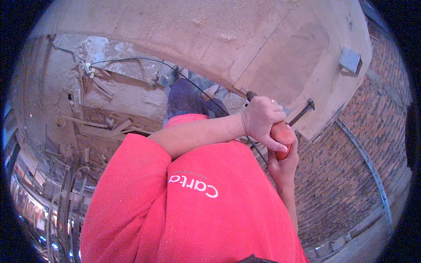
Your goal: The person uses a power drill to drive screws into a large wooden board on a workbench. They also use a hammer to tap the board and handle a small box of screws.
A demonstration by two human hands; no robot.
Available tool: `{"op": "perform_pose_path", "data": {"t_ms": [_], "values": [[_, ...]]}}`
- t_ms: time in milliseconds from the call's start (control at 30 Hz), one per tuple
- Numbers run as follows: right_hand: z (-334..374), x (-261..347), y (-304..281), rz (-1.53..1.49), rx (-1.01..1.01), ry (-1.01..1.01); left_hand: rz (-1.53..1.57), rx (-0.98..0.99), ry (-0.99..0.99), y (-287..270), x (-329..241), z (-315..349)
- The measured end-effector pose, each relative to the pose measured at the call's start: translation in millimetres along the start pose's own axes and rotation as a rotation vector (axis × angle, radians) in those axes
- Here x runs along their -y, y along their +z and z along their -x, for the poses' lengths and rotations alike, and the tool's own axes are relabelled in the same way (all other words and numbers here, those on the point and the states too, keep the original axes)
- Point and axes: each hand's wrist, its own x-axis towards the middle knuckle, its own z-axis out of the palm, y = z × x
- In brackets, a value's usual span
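My left hand [262, 115] is closed around a red, rounded tool [282, 136], its forearm reaching across my chest to the right. Below that, my right hand [285, 164] grips the same tool, with its fingers partly hidden behind the red body. Past my left knuckles a black end piece [251, 95] sticks out beside the edge of a large pale board [263, 57]. The tool's exact kind cannot be made out. Just right of my hands, a dark hammer-shaped piece [307, 108] shows over the board. A black cable [193, 82] passes behind my left forearm toward the tool.
A grey metal box [350, 61] stands on the board's right end. Wood scraps [103, 87] and dust litter the floor at left. Brickwork [351, 166] fills the right side, crossed by a metal strip [368, 164]. Long bars [66, 197] stand at lower left.
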Motion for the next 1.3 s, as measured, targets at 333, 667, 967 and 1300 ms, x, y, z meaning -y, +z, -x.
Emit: {"op": "perform_pose_path", "data": {"t_ms": [333, 667, 967, 1300], "values": [[2.6, -10.0, 7.2, -0.03, -0.015, 0.025, 0.026, -0.034, 0.022, 0.7, 1.8, 3.0], [-2.2, -12.8, 6.6, -0.001, 0.007, 0.014, 0.001, 0.021, 0.025, -0.9, 5.1, 5.7], [-11.3, -14.9, 3.7, 0.107, 0.046, -0.048, 0.028, -0.028, 0.029, -0.6, 11.6, 7.6], [-16.9, -15.1, 0.0, 0.119, 0.05, -0.049, -0.004, -0.098, 0.018, 3.7, 12.2, 7.9]]}}
